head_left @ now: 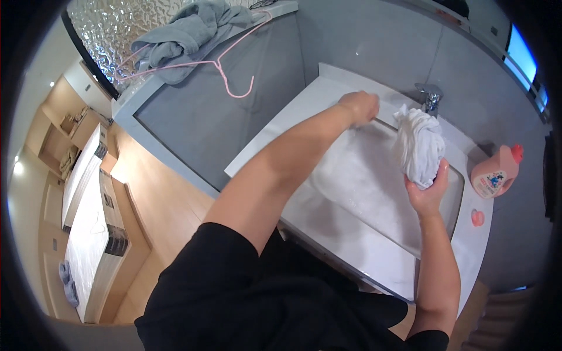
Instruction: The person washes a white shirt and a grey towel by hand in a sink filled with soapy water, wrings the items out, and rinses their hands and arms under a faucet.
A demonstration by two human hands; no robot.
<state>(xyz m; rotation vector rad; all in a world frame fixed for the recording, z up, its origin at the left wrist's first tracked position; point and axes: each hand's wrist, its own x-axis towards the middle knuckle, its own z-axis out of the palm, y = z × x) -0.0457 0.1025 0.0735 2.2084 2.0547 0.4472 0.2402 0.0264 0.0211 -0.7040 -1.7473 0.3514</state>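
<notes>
- A wet-looking white cloth (420, 146) is held up by the right hand (429, 192), right of the middle of the frame, above the sink (453, 205).
- The cloth is bunched into a lump and is gripped from below by the right hand's bent fingers and thumb.
- The left hand (358, 108) is held over the back left corner of the sink, in the upper middle of the frame, well apart from the cloth.
- Its fingers are blurred and partly hidden, so it cannot be told whether they are open or closed, or if something is held.
- The sink is partly filled with cloudy, white, soapy water (357, 169).
- A shiny tap (431, 96) is fixed behind the sink, and its lower part is hidden by the cloth.
- A pink bottle (497, 172) with a red top is stood on the white counter (374, 254), at the right of the frame.
- A small pink cap (477, 218) is set just below the bottle in the frame.
- A grey towel (187, 38) and a pink hanger (220, 63) are laid on a ledge (143, 96), at the upper left.
- White mattresses (91, 245) are seen at the far left.
</notes>
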